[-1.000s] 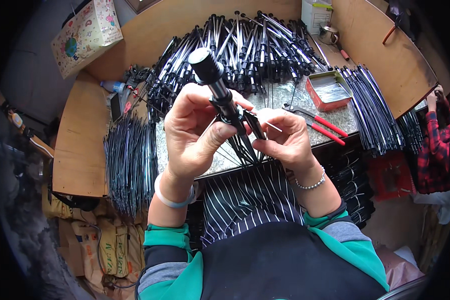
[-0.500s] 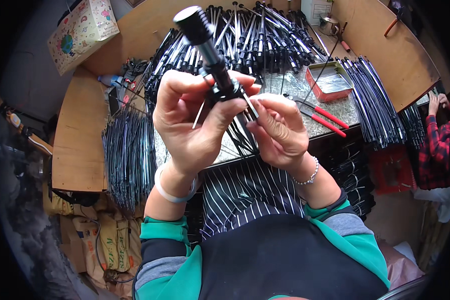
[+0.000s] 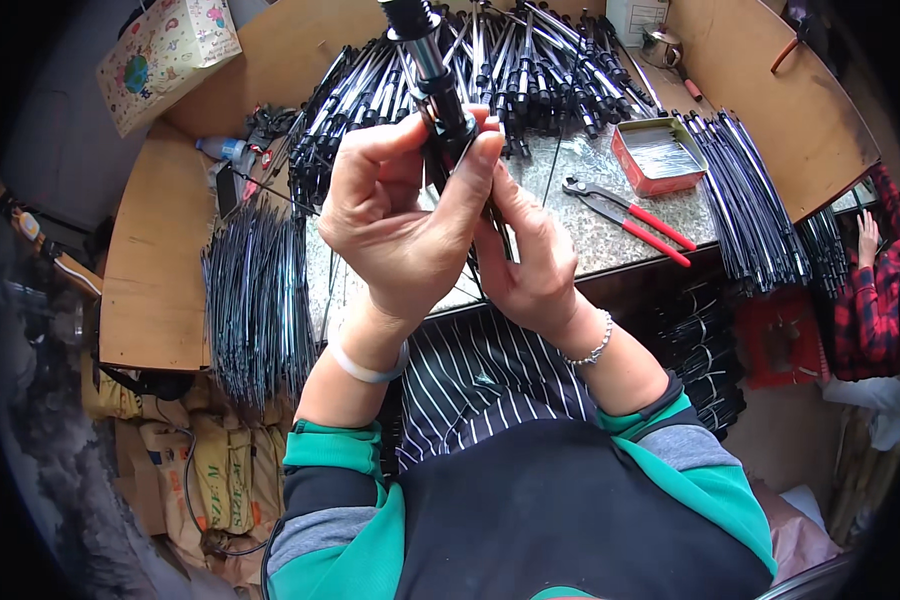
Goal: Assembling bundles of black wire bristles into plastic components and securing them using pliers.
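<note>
My left hand [image 3: 400, 215] holds a black-and-silver umbrella shaft [image 3: 430, 62] between thumb and fingers. The shaft tilts up and away, and its top end is cut off by the picture's edge. Just below the black collar on it, my right hand [image 3: 535, 258] is closed, thumb and fingers pressed together beside thin dark ribs [image 3: 477, 262] that hang down between the hands. Whatever the right fingertips pinch is partly hidden by the left thumb. Behind the hands lies a heap of similar shafts [image 3: 560, 75].
Red-handled pliers [image 3: 625, 218] lie right of my hands, near a red tin [image 3: 667, 185] of thin pins. Bundles of dark ribs [image 3: 258, 305] hang at the left edge and more ribs [image 3: 750, 200] lie right. Wooden panels [image 3: 770, 100] border the bench. Another person's sleeve [image 3: 870, 310] shows far right.
Both hands and the shaft have shifted up and slightly away. My right hand has turned and drawn closer under the left; the bright thin rods seen near the fingers are no longer visible.
</note>
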`<state>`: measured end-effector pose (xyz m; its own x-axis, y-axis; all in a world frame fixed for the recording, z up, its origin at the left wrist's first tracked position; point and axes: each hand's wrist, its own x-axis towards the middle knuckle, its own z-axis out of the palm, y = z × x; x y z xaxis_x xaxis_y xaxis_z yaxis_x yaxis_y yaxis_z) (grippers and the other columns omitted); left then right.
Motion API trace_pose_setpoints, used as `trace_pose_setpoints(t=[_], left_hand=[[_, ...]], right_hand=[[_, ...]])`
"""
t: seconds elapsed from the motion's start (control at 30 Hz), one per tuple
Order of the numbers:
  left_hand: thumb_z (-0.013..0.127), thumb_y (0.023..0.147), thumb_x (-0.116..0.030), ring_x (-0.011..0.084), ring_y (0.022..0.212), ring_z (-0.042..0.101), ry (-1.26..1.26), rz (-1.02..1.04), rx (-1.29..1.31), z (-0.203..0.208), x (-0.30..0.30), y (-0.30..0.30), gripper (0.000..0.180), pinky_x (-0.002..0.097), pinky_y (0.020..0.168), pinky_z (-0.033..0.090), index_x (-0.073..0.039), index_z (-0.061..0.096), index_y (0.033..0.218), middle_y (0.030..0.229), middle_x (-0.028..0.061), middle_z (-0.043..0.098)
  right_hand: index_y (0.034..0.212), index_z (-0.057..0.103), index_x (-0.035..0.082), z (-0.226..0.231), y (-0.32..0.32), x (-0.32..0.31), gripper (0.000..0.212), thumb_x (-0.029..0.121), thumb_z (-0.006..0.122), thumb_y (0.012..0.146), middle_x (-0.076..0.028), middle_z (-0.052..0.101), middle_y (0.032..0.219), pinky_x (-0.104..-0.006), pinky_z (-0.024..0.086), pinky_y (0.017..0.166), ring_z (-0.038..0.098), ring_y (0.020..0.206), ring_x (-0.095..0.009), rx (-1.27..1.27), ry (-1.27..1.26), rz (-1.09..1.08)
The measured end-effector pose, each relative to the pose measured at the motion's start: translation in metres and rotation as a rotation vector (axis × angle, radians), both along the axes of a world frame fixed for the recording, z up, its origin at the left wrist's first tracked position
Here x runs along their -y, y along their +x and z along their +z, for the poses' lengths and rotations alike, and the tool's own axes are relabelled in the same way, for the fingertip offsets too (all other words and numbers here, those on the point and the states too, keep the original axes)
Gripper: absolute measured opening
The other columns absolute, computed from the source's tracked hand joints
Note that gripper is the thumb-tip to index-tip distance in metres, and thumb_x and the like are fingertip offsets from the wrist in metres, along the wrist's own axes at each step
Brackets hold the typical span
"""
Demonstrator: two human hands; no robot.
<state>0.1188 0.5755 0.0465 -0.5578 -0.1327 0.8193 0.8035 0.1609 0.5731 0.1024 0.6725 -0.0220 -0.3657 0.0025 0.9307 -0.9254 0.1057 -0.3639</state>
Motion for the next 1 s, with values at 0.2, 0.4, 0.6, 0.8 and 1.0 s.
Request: trace_pose_setpoints(t=[0.2, 0.4, 0.6, 0.8, 1.0], left_hand=[[0.059, 0.086, -0.009, 0.0265, 0.122, 0.042, 0.017, -0.033, -0.167, 0.037, -0.013, 0.040, 0.035, 0.0344, 0.106, 0.032, 0.000, 0.047, 0.118, 0.128, 0.0179, 0.045], [0.068, 0.077, -0.009, 0.0264, 0.118, 0.044, -0.027, 0.018, -0.318, 0.027, 0.046, 0.022, 0.061, 0.0407, 0.098, 0.038, -0.009, 0.036, 0.129, 0.125, 0.0152, 0.046], [0.077, 0.066, -0.002, 0.0199, 0.095, 0.057, 0.051, -0.272, 0.167, 0.001, 0.040, -0.014, 0.089, 0.0311, 0.086, 0.047, -0.006, 0.020, 0.134, 0.105, 0.0145, 0.055], [0.071, 0.072, 0.003, 0.0207, 0.097, 0.060, 0.048, -0.585, 0.395, 0.013, 0.046, -0.018, 0.052, 0.0318, 0.086, 0.049, 0.002, 0.050, 0.120, 0.111, 0.0167, 0.058], [0.073, 0.071, 0.002, 0.0176, 0.098, 0.058, -0.072, -0.550, 0.362, 0.014, 0.048, -0.019, 0.044, 0.0308, 0.087, 0.048, 0.004, 0.056, 0.111, 0.108, 0.0128, 0.059]], right_hand=[[0.120, 0.045, -0.003, 0.004, -0.015, -0.009, 0.036, -0.004, 0.054, 0.085, -0.014, 0.061, 0.100, -0.0332, 0.053, 0.080, 0.063, 0.089, -0.020, 0.547, -0.250, 0.684], [0.123, 0.045, 0.006, -0.007, -0.039, -0.019, 0.035, 0.005, 0.053, 0.089, -0.017, 0.060, 0.100, -0.0362, 0.052, 0.080, 0.063, 0.087, -0.024, 0.613, -0.285, 1.129], [0.123, 0.045, 0.003, 0.005, -0.029, -0.020, 0.039, 0.014, 0.057, 0.088, -0.016, 0.062, 0.094, -0.0332, 0.051, 0.079, 0.062, 0.087, -0.022, 0.689, -0.152, 1.129], [0.122, 0.045, -0.002, 0.003, -0.026, -0.019, 0.042, 0.023, 0.054, 0.090, -0.015, 0.059, 0.100, -0.0307, 0.051, 0.075, 0.061, 0.082, -0.019, 0.659, -0.042, 1.020], [0.098, 0.049, -0.001, -0.008, -0.014, -0.005, 0.031, 0.029, 0.051, 0.092, -0.013, 0.050, 0.103, -0.0267, 0.045, 0.080, 0.054, 0.088, -0.015, 0.283, -0.289, 0.618]])
